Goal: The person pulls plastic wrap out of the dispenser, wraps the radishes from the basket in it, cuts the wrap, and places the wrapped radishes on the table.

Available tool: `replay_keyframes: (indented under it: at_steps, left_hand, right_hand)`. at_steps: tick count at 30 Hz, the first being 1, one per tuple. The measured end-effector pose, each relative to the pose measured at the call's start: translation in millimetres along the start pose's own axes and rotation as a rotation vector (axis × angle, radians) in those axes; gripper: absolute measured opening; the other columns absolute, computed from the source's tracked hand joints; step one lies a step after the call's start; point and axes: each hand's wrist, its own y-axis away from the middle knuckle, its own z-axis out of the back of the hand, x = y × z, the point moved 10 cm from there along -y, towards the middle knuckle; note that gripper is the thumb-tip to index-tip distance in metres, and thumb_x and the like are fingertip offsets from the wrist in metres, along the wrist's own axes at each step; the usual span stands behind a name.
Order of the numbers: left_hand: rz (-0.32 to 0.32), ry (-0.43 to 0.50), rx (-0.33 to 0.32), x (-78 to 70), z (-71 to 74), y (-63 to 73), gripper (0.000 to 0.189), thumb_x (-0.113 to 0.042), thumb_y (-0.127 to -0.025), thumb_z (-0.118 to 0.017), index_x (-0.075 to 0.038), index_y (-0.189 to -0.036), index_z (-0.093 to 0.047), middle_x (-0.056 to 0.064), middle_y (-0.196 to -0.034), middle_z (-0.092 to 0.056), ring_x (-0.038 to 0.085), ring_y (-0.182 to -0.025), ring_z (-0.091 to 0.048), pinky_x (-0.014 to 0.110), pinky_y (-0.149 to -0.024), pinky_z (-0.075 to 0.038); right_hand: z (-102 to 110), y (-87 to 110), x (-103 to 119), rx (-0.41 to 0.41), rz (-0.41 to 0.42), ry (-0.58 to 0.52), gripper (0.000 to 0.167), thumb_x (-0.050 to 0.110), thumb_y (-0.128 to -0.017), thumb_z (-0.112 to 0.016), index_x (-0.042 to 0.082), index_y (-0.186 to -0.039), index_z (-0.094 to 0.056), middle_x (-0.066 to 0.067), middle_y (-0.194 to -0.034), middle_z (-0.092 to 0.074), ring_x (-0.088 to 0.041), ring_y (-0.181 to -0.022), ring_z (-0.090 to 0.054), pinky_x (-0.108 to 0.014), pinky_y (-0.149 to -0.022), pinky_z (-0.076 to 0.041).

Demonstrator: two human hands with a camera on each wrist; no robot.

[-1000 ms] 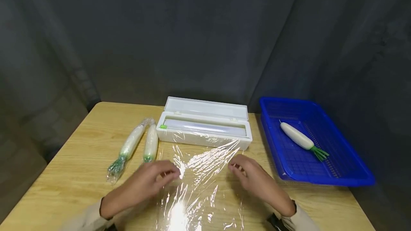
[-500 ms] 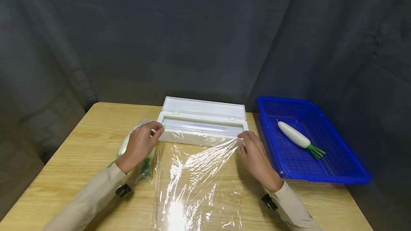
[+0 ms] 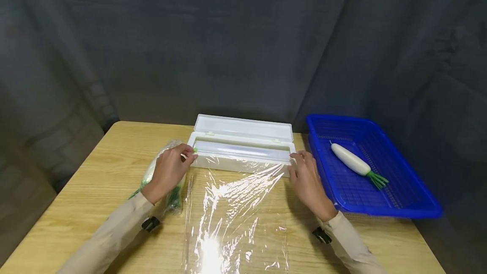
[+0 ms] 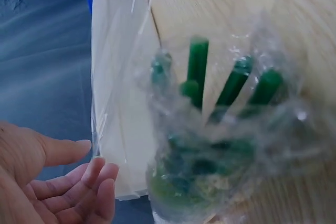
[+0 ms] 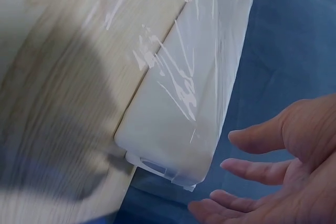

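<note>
My left hand (image 3: 169,172) pinches the small green slider (image 3: 195,150) at the left end of the white cling film dispenser (image 3: 213,163). In the left wrist view the slider is mostly hidden by the fingertips. Near the dispenser's right front corner is my right hand (image 3: 309,183), its thumb and fingers apart in the right wrist view and holding nothing. A clear sheet of cling film (image 3: 236,206) runs from the dispenser across the table toward me. The film roll (image 3: 243,150) shows inside, with the lid (image 3: 243,127) raised behind it.
Wrapped white radishes (image 3: 175,200), partly behind my left hand, lie left of the film; their green stems (image 4: 231,90) show through plastic. A blue basket (image 3: 384,211) at the right holds one unwrapped radish (image 3: 350,158). A dark curtain (image 3: 243,45) hangs behind the table (image 3: 95,189).
Both hands have moved forward from above the film sheet to the dispenser's two ends. My left hand has taken hold of the green slider. Lately the right hand has shifted slightly right.
</note>
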Motion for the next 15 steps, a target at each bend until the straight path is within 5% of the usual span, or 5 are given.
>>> replay_keyframes:
  at_steps: [7,15]
  left_hand:
    - [0.04,0.042,0.01,6.5,-9.1,-0.6,0.013,-0.007,-0.095,-0.077,0.003,-0.103,-0.076,0.015,-0.09,-0.077,0.029,-0.074,-0.075,0.042,-0.062,-0.058]
    - [-0.036,0.05,-0.005,-1.0,-11.8,1.3,0.011,-0.006,-0.096,-0.075,0.0,-0.104,-0.079,0.014,-0.09,-0.077,0.025,-0.075,-0.071,0.042,-0.062,-0.058]
  right_hand:
    - [-5,-1.9,-7,0.064,-0.081,-0.013,0.03,-0.005,-0.09,-0.071,-0.013,-0.119,-0.065,-0.038,-0.125,-0.054,-0.058,-0.116,-0.053,-0.069,-0.095,-0.045]
    - [-13,-1.3,-8,0.107,-0.081,-0.023,0.034,-0.002,-0.094,-0.069,-0.014,-0.125,-0.063,-0.04,-0.126,-0.054,-0.06,-0.114,-0.054,-0.069,-0.097,-0.045]
